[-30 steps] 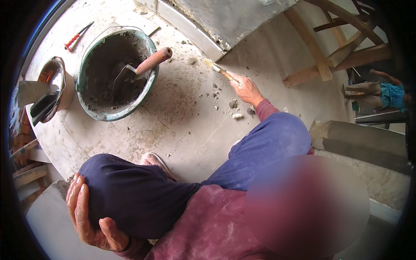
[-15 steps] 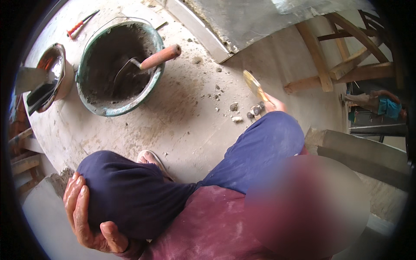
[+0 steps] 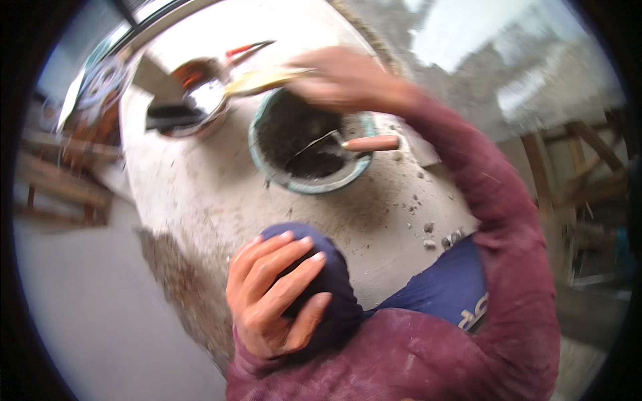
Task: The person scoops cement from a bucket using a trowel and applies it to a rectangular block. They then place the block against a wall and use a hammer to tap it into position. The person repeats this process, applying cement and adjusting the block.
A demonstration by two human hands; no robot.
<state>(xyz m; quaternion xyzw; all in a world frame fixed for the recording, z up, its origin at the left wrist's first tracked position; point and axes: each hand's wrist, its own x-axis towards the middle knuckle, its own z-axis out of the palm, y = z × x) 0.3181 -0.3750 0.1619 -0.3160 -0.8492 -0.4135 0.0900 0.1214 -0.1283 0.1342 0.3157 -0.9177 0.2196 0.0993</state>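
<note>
My right hand (image 3: 342, 79), blurred by motion, is above the far rim of the green bucket (image 3: 338, 184), closed around a yellowish paintbrush (image 3: 259, 81). The brush points left, and its tip is at the rim of a smaller bucket (image 3: 208, 128) with liquid in it; whether they touch, I cannot tell. Grey mortar (image 3: 294, 137) lies inside the green bucket, and a trowel (image 3: 373, 143) rests in it, its orange-brown handle over the right rim. My left hand (image 3: 277, 297) lies on my left knee, fingers spread, holding no tool.
A broad flat blade (image 3: 157, 80) and a dark tool (image 3: 170, 117) stick out of the smaller bucket. Behind it lies a red-handled tool (image 3: 247, 49). Crumbs of mortar (image 3: 429, 228) are scattered by my right leg. Wooden framing (image 3: 538, 167) stands at the right.
My right hand has swung from beside my right knee up and left over the green bucket, carrying the paintbrush. The view has turned left. My left hand stays on the knee.
</note>
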